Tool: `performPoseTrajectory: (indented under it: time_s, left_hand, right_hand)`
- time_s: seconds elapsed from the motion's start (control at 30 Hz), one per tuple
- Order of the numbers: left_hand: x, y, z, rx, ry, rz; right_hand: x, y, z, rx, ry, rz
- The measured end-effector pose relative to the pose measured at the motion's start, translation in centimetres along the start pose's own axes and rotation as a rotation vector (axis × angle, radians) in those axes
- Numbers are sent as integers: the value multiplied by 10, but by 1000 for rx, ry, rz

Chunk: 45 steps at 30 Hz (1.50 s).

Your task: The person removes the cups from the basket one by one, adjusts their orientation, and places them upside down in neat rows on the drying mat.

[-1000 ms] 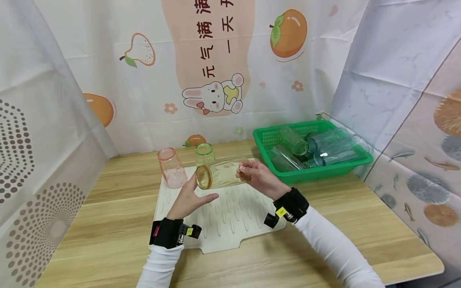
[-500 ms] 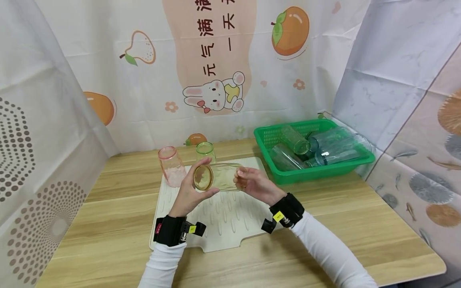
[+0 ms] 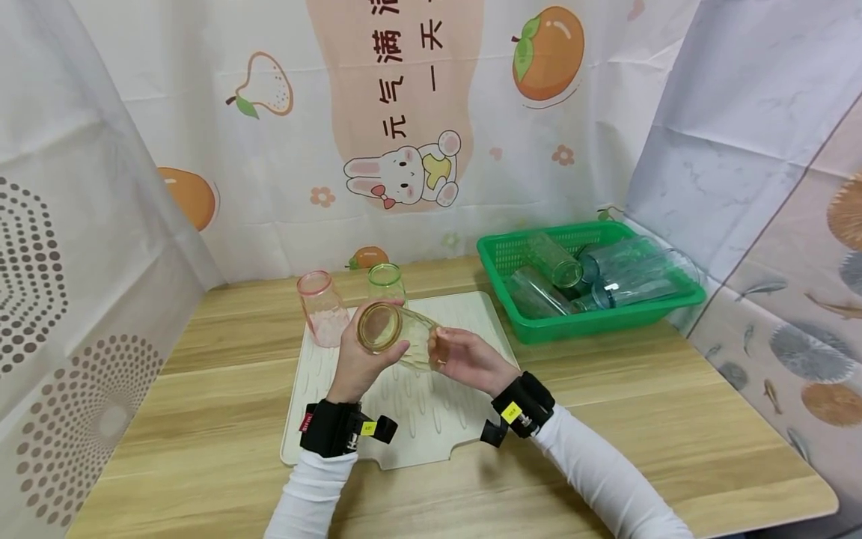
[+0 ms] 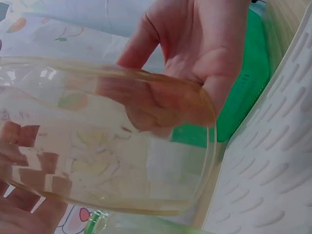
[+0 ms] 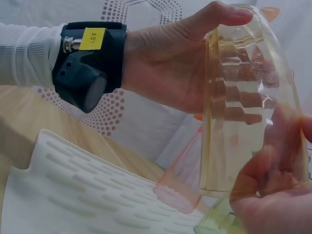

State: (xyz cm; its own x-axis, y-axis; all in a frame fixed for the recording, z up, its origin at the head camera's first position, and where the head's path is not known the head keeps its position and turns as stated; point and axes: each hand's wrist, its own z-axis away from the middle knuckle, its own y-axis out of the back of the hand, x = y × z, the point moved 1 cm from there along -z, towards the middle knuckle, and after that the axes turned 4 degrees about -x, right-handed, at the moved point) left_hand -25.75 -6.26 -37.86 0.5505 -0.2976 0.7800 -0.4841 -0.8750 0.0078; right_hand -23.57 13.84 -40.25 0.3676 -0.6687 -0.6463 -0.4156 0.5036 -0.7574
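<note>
An amber-tinted drinking glass (image 3: 414, 333) is held sideways over the white ridged draining board (image 3: 397, 442), its thick round base turned toward the head camera. My left hand (image 3: 357, 363) wraps that base end, thumb on the near side; in the right wrist view its fingers show through the ribbed wall. At the other end, my right hand (image 3: 474, 363) grips the rim with curled fingers, visible through the amber wall in the left wrist view. Behind the hands, a pink glass (image 3: 323, 308) and a green glass (image 3: 386, 280) stand upside down on the board.
At the back right, a green plastic basket (image 3: 599, 320) holds several clear and tinted glasses lying on their sides. The wooden table (image 3: 202, 419) extends around the board. Printed curtains (image 3: 283, 187) close off the back and both sides.
The left hand's fingers and thumb have closed around the base end. The amber glass has swung, its base facing the head camera more; the right hand has moved left and slightly down with the rim.
</note>
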Motion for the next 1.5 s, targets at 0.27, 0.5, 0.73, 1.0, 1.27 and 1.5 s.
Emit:
performPoseTrajectory:
  time_s: [0.27,0.5,0.73,1.0,1.27,1.5]
  left_hand:
    - [16,-8,-2,15,29,-20]
    - [31,-13,-9,-18,6,-52]
    - [37,-10,-19,-36,-41,-66]
    - [30,-4,-30,-63,-38,-89]
    - [5,-7,-46,-68,88,-128]
    - [-26,-17,-59,-59,227,-128]
  right_hand:
    - [6,4,3,19,15,-67]
    - [4,9,6,-16,63,-59]
    - [-7,22,12,152,120,-8]
    - [-38,28,29,219,185,270]
    - [-80,12,49,175,185,708]
    - [-104,-8,63,126,151,902]
